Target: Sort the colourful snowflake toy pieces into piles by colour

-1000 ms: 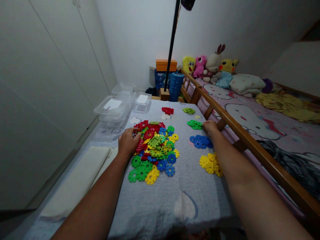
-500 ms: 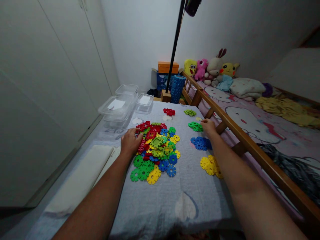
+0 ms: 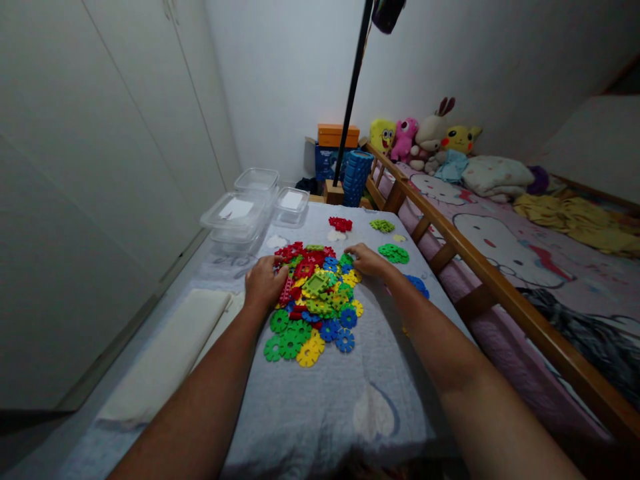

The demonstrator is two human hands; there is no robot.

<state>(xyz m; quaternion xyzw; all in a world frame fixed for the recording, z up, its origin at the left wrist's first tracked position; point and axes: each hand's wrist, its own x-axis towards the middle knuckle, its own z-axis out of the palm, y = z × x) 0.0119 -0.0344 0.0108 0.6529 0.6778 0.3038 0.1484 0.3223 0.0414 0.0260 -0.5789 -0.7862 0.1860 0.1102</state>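
Note:
A heap of plastic snowflake discs and linking pieces [image 3: 317,303] in red, green, yellow and blue lies in the middle of the cloth-covered table. At its left edge rests my left hand [image 3: 265,283], thumb and fingers apart beside the red pieces [image 3: 286,291]. My right hand [image 3: 369,260] reaches the upper right edge of the heap. Its fingers are slightly apart at a green disc [image 3: 346,259], and no held piece shows. Right of that hand are separate piles of green discs [image 3: 393,253] and blue discs [image 3: 417,287], the blue one partly hidden by my forearm.
Small piles of red pieces [image 3: 341,224] and light green pieces [image 3: 382,226] sit farther back. Clear plastic boxes [image 3: 233,212] stand at the back left, above a folded white cloth [image 3: 170,353]. A wooden bed rail [image 3: 440,233] runs along the right side.
My right hand has moved left from the separate green pile to the heap's right edge. My left hand stays at the heap's left edge. The yellow pile is now mostly behind my right forearm.

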